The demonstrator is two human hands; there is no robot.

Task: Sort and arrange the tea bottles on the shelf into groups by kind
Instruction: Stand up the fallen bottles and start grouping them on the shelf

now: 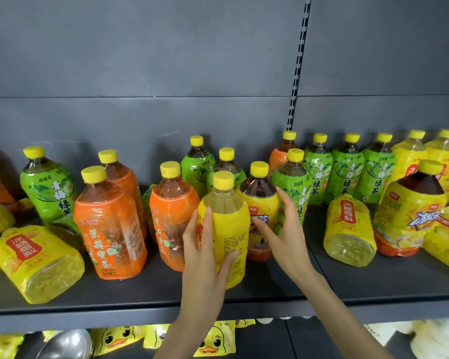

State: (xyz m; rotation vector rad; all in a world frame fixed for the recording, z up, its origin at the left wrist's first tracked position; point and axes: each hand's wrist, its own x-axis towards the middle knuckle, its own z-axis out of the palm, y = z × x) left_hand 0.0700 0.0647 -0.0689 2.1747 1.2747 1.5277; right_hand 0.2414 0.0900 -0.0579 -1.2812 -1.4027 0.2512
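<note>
Tea bottles with yellow caps stand mixed on a dark shelf [270, 294]. My left hand [202, 255] grips a pale yellow-label bottle [228, 224] standing upright at the centre front. My right hand [283, 229] has its fingers spread on a dark iced-tea bottle with a yellow label [261, 203] just behind it. Orange-label jasmine tea bottles [109, 224] stand to the left. Green-label bottles [345, 172] line the back right, one green bottle [49, 190] leans at left. Yellow bottles lie on their sides at left [36, 263] and right [347, 229].
A tall iced-tea bottle [410, 208] stands at the right among lying yellow bottles. The grey back panel has a slotted upright [298, 73]. Below the shelf edge lie yellow duck-print packets [213, 343] and a metal bowl [68, 345].
</note>
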